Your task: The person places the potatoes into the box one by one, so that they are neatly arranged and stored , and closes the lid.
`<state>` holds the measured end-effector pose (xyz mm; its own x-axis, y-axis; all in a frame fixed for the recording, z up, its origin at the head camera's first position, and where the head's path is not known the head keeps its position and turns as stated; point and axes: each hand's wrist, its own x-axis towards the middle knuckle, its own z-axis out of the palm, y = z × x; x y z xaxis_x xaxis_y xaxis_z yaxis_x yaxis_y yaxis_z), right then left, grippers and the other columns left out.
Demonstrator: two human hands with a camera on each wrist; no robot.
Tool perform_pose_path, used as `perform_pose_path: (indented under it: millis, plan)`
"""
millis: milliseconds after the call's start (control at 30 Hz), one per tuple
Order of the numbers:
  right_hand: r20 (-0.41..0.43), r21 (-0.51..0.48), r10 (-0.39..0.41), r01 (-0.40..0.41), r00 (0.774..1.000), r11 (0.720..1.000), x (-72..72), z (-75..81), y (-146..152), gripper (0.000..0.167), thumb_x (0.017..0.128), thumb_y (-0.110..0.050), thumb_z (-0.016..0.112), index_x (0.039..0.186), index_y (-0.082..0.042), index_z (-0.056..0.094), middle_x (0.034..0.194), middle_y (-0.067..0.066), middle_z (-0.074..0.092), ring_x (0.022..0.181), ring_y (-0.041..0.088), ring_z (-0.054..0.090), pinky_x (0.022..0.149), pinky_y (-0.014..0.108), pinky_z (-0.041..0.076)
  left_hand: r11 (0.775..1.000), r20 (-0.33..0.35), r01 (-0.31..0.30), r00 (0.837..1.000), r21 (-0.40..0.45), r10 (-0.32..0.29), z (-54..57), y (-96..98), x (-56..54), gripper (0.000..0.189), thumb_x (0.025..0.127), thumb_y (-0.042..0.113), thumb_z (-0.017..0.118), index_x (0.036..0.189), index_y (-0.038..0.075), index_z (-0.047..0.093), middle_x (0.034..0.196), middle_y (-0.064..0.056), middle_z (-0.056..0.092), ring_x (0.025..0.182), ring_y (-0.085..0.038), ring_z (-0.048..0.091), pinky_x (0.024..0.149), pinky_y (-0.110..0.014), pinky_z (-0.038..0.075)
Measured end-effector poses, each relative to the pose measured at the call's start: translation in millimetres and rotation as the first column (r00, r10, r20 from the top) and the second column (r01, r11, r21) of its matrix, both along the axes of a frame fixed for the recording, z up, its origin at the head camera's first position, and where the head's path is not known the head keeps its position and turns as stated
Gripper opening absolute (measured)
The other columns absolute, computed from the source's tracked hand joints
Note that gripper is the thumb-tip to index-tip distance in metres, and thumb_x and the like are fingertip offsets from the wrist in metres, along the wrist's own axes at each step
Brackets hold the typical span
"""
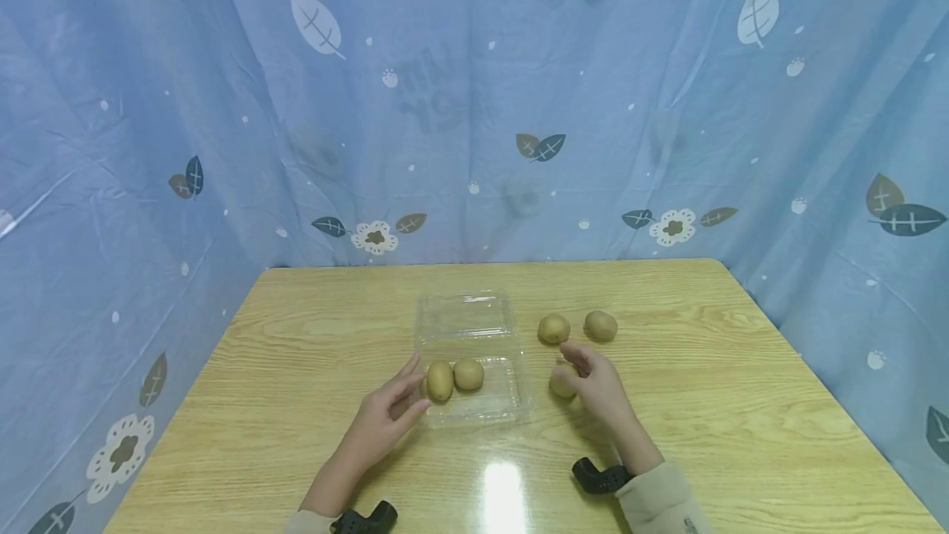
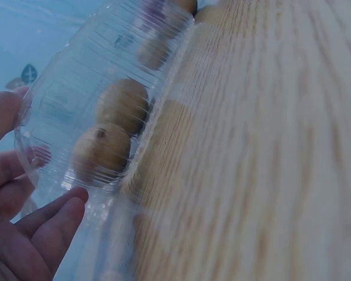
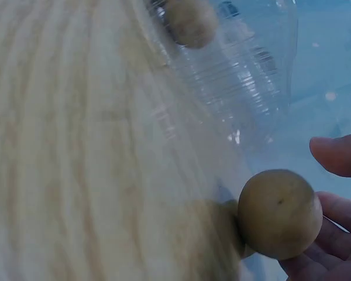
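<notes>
An unfolded clear plastic clamshell box [image 1: 511,414] lies on the table, its lid [image 1: 465,316] laid back on the far side. Two potatoes [image 1: 440,381] sit side by side in its left part. My left hand [image 1: 381,423] rests at the box's left edge, fingers spread along the rim beside them. To the right of the box, my right hand [image 1: 602,386] is around a third potato [image 3: 281,213]. Its fingers touch that potato's side, while the thumb stands apart from it in the right wrist view.
Beyond my right hand, two more potatoes [image 1: 553,329] lie on the wooden table [image 1: 296,336]. A blue patterned curtain [image 1: 467,105] hangs behind the table and along both sides. Black devices [image 1: 599,476] are worn at both wrists.
</notes>
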<state>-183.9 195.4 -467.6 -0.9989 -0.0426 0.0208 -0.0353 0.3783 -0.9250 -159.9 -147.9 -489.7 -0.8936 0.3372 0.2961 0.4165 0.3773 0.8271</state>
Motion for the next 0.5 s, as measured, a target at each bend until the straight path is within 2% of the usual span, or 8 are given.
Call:
perform_pose_path:
  millis: [233, 500]
  plan:
    - [0.030, 0.011, 0.027, -0.028, 0.999, 1.000, 5.6, -5.4, 4.3, 0.056, 0.089, -0.020, 0.066, 0.135, 0.005, 0.044, 0.141, 0.023, 0.046, 0.134, 0.037, 0.040, 0.114, 0.050, 0.034, 1.000, -0.003, 0.001, 1.000, -0.001, -0.001, -0.6, -0.5, 0.0, 0.045, 0.093, 0.030, 0.061, 0.128, 0.002, 0.056, 0.153, -0.007, 0.030, 0.133, -0.029, 0.042, 0.100, -0.032, 0.047]
    - [0.064, 0.007, 0.024, -0.024, 0.998, 1.000, 8.8, -10.7, 6.5, 0.055, 0.088, -0.017, 0.068, 0.134, 0.003, 0.047, 0.137, 0.021, 0.051, 0.122, 0.035, 0.053, 0.104, 0.045, 0.047, 1.000, -0.014, -0.012, 1.000, -0.020, 0.011, -1.1, -0.2, 0.0, 0.045, 0.093, 0.030, 0.061, 0.129, 0.002, 0.056, 0.153, -0.008, 0.031, 0.131, -0.031, 0.043, 0.099, -0.033, 0.048]
